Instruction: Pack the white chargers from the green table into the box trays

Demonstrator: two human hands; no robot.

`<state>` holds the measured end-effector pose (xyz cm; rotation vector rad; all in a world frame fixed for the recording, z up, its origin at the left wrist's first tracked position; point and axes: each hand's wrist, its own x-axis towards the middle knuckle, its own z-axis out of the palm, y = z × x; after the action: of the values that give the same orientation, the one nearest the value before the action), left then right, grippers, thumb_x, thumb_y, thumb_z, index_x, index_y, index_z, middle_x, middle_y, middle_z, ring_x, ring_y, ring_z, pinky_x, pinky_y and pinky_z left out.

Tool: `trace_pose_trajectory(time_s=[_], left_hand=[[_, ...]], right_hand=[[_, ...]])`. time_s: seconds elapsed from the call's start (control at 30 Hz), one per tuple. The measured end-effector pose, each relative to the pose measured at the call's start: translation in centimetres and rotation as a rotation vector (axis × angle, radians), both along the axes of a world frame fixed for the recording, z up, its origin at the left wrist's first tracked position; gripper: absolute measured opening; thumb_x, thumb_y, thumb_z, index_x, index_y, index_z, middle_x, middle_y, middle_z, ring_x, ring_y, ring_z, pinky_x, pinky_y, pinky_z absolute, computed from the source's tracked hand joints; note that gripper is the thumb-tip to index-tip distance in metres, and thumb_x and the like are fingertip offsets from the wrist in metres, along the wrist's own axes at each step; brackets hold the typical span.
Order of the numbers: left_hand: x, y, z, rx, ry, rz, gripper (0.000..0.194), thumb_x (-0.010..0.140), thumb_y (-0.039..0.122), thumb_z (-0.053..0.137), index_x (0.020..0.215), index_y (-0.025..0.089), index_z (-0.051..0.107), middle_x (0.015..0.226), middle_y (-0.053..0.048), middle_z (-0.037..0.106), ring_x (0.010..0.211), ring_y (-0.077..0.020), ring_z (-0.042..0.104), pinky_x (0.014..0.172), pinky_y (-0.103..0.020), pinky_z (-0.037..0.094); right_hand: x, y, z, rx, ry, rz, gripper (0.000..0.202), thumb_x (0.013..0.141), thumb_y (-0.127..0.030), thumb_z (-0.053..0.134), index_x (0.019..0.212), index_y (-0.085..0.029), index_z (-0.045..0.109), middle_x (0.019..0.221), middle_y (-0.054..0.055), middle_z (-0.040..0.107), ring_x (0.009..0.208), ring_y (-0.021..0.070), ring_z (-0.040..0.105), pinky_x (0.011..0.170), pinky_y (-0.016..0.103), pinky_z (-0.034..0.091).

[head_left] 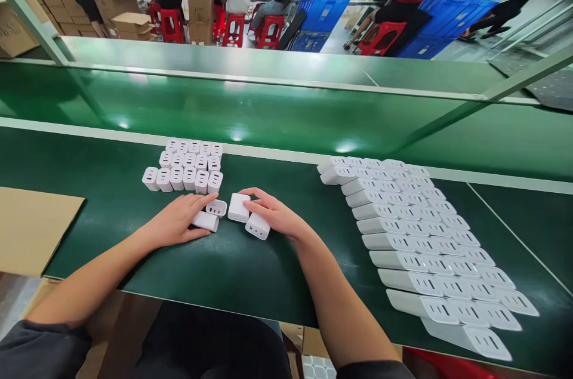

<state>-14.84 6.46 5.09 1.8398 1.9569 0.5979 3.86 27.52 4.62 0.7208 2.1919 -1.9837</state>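
On the smooth dark-green counter (188, 274), the left hand (181, 221), partly curled, is bracketing two white, rounded plastic blocks (206, 222); the right hand (271, 212), half closed, is holding a matching white block (238, 208), another slotted block (258, 228) lying beneath its thumb.

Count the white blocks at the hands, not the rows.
4: far block and near block at the left hand; left block and right block at the right hand. Hands could hide more.
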Motion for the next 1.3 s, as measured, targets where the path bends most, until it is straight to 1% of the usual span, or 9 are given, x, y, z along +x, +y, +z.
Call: trace_pose_trajectory(time_s=[0.2,0.33,0.5,0.63,0.77,0.9,1.03,1.13,1.3], left_hand=[[-0.9,-0.5,1.9,-0.063,-0.076,0.092,0.042,0.083,0.038,0.069,0.118,0.02,0.054,0.113,-0.005,0.062,0.092,-0.0215,0.061,0.08,-0.032,0.048],[-2.0,-1.0,3.7,-0.05,-0.08,0.017,0.034,0.086,0.045,0.067,0.112,0.023,0.063,0.108,-0.003,0.064,0.097,-0.0214,0.06,0.084,-0.031,0.047],[-2.9,-1.7,4.3,-0.038,0.023,-0.064,0.037,0.09,0.029,0.059,0.126,0.03,0.063,0.114,-0.005,0.06,0.107,-0.0235,0.057,0.09,-0.034,0.047],[-2.8,-1.7,3.5,-0.099,0.162,-0.098,0.049,0.087,0.016,0.055,0.134,0.031,0.057,0.114,-0.005,0.059,0.109,-0.0236,0.055,0.092,-0.035,0.046],[-2.7,-1.8,3.7,-0.052,0.209,-0.075,0.047,0.09,0.034,0.063,0.135,0.027,0.054,0.12,-0.007,0.059,0.112,-0.0246,0.055,0.093,-0.035,0.046],[-2.0,-1.9,4.6,0.2,0.218,-0.075,0.048,0.082,0.056,0.071,0.114,0.021,0.061,0.11,-0.007,0.063,0.102,-0.0237,0.056,0.087,-0.036,0.046],[0.5,-1.5,4.0,0.399,0.27,-0.285,0.055,0.08,0.063,0.07,0.112,0.02,0.06,0.106,-0.008,0.068,0.096,-0.0236,0.058,0.083,-0.037,0.043],[2.1,-1.1,3.0,0.352,0.387,-0.384,0.047,0.09,0.054,0.062,0.121,0.019,0.057,0.115,-0.009,0.068,0.099,-0.0243,0.06,0.084,-0.038,0.041],[2.0,-1.1,2.7,0.353,0.359,-0.334,0.024,0.094,0.031,0.056,0.115,0.02,0.059,0.111,-0.006,0.07,0.095,-0.0199,0.06,0.085,-0.035,0.042]], right_hand=[[-0.2,0.0,0.2,-0.067,-0.023,-0.039,0.054,0.082,-0.062,0.062,0.12,-0.024,0.057,0.076,-0.002,0.065,0.059,0.0116,0.052,0.052,0.023,0.037],[-0.1,0.1,0.4,-0.062,-0.017,-0.011,0.058,0.084,-0.059,0.061,0.13,-0.024,0.057,0.077,-0.001,0.065,0.06,0.0119,0.052,0.053,0.023,0.038],[0.4,0.2,0.9,-0.047,0.001,0.279,0.059,0.086,-0.054,0.062,0.134,-0.019,0.061,0.058,-0.006,0.047,0.052,0.0082,0.038,0.047,0.021,0.027],[0.2,-1.4,1.4,-0.1,0.001,0.456,0.054,0.088,-0.051,0.062,0.132,-0.019,0.062,0.058,-0.006,0.048,0.052,0.0076,0.038,0.047,0.02,0.029],[-0.6,-4.0,1.2,-0.134,-0.065,0.445,0.046,0.087,-0.045,0.065,0.125,-0.02,0.06,0.067,-0.004,0.06,0.055,0.0089,0.049,0.049,0.019,0.036],[-1.0,-5.4,0.5,-0.18,-0.116,0.319,0.042,0.084,-0.044,0.069,0.117,-0.02,0.058,0.071,-0.002,0.065,0.055,0.0103,0.053,0.049,0.02,0.038],[-1.1,-5.8,-0.1,-0.256,-0.099,0.183,0.038,0.084,-0.044,0.07,0.113,-0.022,0.058,0.07,-0.003,0.064,0.054,0.0096,0.051,0.048,0.02,0.037],[-1.3,-6.1,-0.4,-0.308,-0.092,0.14,0.034,0.084,-0.04,0.07,0.111,-0.022,0.057,0.074,-0.003,0.065,0.057,0.0096,0.051,0.051,0.021,0.039],[-1.2,-5.6,-0.2,-0.241,-0.055,0.19,0.035,0.091,-0.053,0.058,0.109,-0.023,0.061,0.08,0.0,0.066,0.065,0.0127,0.056,0.056,0.023,0.043]])
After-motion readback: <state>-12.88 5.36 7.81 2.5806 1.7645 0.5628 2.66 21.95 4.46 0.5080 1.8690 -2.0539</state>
